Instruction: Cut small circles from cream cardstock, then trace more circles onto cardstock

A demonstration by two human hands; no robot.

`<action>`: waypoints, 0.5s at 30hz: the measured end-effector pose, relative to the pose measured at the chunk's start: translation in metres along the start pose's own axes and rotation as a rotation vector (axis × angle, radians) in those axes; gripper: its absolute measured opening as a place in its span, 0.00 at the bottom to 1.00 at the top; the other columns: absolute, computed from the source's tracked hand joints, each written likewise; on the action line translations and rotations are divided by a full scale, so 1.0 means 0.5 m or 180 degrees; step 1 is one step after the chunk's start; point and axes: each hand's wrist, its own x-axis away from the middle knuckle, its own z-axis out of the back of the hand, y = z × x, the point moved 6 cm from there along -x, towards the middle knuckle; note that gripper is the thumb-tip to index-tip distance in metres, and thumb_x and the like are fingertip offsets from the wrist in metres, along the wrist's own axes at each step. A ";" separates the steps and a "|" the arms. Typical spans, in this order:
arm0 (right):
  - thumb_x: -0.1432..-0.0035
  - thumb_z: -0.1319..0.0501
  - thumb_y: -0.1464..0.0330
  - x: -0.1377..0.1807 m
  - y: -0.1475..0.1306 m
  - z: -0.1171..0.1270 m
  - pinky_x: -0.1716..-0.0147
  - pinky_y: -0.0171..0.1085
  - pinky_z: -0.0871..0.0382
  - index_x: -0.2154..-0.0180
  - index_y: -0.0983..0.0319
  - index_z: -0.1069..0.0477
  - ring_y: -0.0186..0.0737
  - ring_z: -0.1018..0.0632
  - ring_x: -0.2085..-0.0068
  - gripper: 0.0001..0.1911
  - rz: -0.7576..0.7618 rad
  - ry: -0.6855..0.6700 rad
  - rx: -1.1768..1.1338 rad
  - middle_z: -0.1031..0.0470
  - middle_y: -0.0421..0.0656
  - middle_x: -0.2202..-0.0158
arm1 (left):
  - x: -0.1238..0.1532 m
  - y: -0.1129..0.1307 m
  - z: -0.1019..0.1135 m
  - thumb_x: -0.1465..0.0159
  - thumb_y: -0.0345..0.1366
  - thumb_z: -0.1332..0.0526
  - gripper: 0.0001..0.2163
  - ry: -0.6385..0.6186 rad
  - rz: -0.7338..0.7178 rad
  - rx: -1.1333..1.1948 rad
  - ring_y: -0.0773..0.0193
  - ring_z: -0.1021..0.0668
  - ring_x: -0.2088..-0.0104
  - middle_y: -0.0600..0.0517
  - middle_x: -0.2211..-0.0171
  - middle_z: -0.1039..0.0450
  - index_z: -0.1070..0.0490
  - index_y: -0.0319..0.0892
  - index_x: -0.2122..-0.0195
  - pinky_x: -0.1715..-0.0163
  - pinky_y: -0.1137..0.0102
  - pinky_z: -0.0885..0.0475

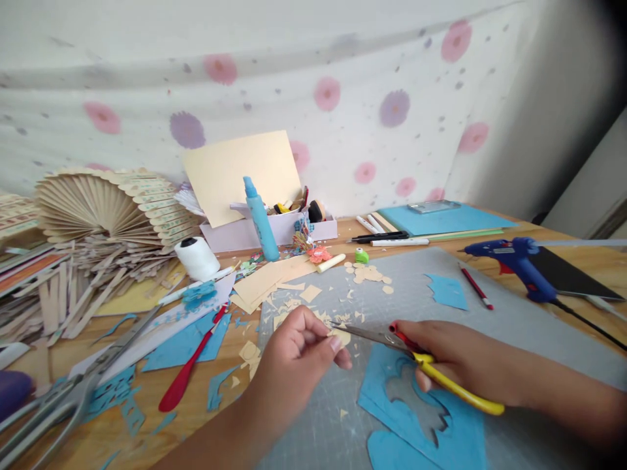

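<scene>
My left hand (294, 356) is closed in a pinch on a small cream paper piece (339, 337) over the grey cutting mat (490, 313). My right hand (455, 365) grips yellow-and-red handled scissors (431, 369). Their blades (360, 331) point left and meet the cream piece. Below my right hand lies a blue paper sheet (416, 424) with shapes cut out of it. Cream paper scraps (367, 275) are scattered on the mat beyond my hands.
A blue glue gun (514, 258) lies at the right, its cord trailing off. A blue glue bottle (259, 219), a lilac box (274, 228), white thread spool (196, 258), fanned wooden sticks (102, 209), pens (386, 238), a red tool (189, 372) and large metal scissors (73, 391) crowd the left and back.
</scene>
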 end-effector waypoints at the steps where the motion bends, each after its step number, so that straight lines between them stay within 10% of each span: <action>1: 0.44 0.40 0.64 0.000 0.000 -0.002 0.67 0.39 0.32 0.64 0.62 0.31 0.45 0.26 0.67 0.08 -0.0034 -0.0082 0.0007 0.24 0.45 0.68 | 0.001 0.000 -0.001 0.46 0.33 0.39 0.08 0.0000 0.0009 0.0010 0.67 0.23 0.76 0.56 0.80 0.24 0.40 0.43 0.76 0.71 0.70 0.32; 15: 0.46 0.39 0.64 -0.005 0.006 -0.008 0.69 0.37 0.36 0.68 0.61 0.34 0.43 0.27 0.68 0.07 -0.0112 -0.0231 -0.0112 0.26 0.42 0.70 | 0.000 -0.005 -0.002 0.46 0.32 0.39 0.08 -0.0025 -0.0064 0.0030 0.68 0.23 0.76 0.56 0.81 0.24 0.40 0.43 0.76 0.73 0.73 0.33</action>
